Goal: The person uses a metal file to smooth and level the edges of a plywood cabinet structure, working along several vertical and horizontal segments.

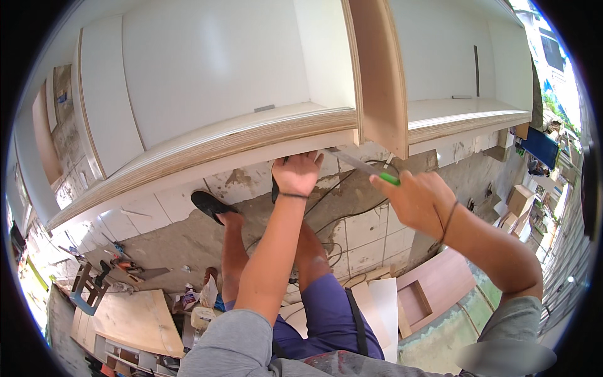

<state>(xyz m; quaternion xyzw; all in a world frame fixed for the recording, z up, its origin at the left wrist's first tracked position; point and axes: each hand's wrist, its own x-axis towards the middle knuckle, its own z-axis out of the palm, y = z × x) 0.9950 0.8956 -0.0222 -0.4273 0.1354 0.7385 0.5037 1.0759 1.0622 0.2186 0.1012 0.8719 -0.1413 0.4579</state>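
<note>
My right hand [414, 200] is closed round the green handle of a tool [355, 163]. Its long, flat grey blade slants up to the left, and the tip meets the lower edge of a large white cabinet [213, 56]. Whether it is a file or a knife I cannot make out. My left hand [298, 173] is palm up against the underside of the cabinet's white lower strip [207, 162], just left of the blade tip. The strip hides most of its fingertips, so its grip is unclear. Above the strip runs a bare plywood edge [251, 133].
An upright wooden panel [379, 69] sticks out between the cabinet's two bays. A dark cable [342, 218] loops over the worn tiled floor behind my hands. A handsaw [151, 273] and other tools lie at the left. Wooden boards [436, 289] lie at the lower right.
</note>
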